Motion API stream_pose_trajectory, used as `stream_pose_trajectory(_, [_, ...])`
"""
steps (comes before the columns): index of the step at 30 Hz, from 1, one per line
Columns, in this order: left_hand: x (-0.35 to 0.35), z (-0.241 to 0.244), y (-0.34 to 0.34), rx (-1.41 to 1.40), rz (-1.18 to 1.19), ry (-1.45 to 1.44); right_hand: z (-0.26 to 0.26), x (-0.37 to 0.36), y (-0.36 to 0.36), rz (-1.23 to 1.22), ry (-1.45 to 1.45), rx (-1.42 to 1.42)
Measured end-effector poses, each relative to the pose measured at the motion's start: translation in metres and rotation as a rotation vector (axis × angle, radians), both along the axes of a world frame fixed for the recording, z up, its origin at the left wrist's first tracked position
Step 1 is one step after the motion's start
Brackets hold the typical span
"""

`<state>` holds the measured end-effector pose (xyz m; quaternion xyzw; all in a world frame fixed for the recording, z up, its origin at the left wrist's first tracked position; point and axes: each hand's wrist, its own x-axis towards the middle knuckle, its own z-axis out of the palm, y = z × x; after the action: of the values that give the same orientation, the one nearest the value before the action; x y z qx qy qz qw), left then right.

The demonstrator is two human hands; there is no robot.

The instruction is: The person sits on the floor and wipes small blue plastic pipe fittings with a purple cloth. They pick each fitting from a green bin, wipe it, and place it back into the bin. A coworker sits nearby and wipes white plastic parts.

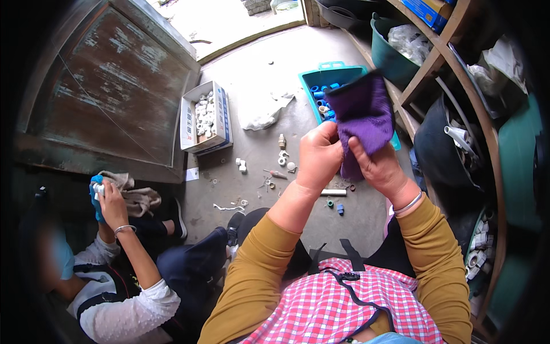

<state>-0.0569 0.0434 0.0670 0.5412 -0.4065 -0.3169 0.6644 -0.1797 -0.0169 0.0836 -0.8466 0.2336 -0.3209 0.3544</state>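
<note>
Both my hands hold a purple cloth (365,116) with a dark edge, up in front of me. My left hand (320,155) pinches its lower left side between thumb and fingers. On the cloth's lower right side is my right hand (380,165), its thumb laid on the front and its fingers mostly hidden behind. Behind the cloth stands a teal plastic basket (307,86) of blue pipe fittings (320,102), partly covered from view. On the floor below lie a white pipe piece (333,192), a blue fitting (340,209), a green ring (330,203) and a screwdriver (276,174).
A cardboard box (227,116) of white fittings and a plastic bag (262,114) stand on the floor. At left, near a wooden door (107,86), a co-worker (124,296) holds a white fitting and blue cloth. Wooden shelves (466,81) with tubs line the right.
</note>
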Motion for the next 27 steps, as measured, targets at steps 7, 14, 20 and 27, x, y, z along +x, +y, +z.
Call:
stream_pose_trajectory(7, [0.0,-0.006,0.002,0.052,0.071,-0.023,0.011,0.0,0.006,0.057,-0.2,0.529])
stream_pose_trajectory(14, [0.014,0.018,0.005,0.168,-0.317,0.614,0.012,-0.007,0.006,0.163,-0.264,0.247])
stream_pose_trajectory(20, [-0.001,0.012,0.01,0.033,-0.26,0.358,0.002,0.0,0.005,-0.021,-0.353,0.829])
stream_pose_trajectory(27, [0.001,0.009,0.003,-0.009,-0.204,0.687,-0.008,0.005,0.011,-0.1,-0.391,0.812])
